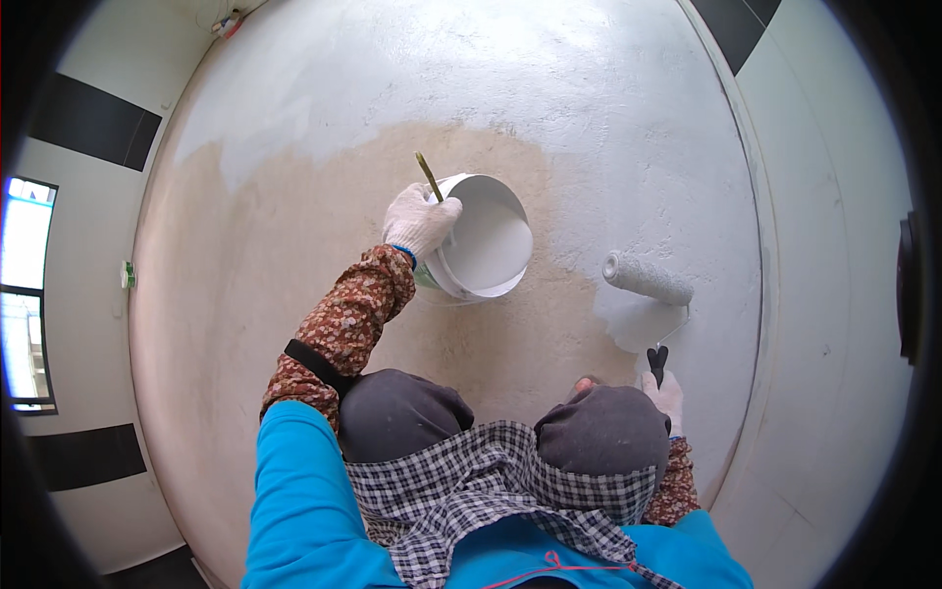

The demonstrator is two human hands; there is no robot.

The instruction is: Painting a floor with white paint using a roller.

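Observation:
My left hand [420, 222], in a white knit glove, is closed on the left rim of a white bucket [461, 285]. Thick white paint [487, 245] fills the lower part of the tilted bucket. A thin greenish stick [428, 175] pokes up beside that hand's thumb; whether the fingers also pinch it I cannot tell. At the lower right, my gloved right hand [667, 401] wraps around the black handle [657, 361] of a paint roller. The roller's paint-covered sleeve [650, 279] rests on the floor over a freshly whitened patch.
White coating covers the far and right parts of the floor [628, 88]; bare beige floor [255, 294] spreads to the left and around the bucket. Walls [824, 216] with dark panels close in both sides. A window [27, 285] is at left. My bent knees [402, 412] are close below the bucket.

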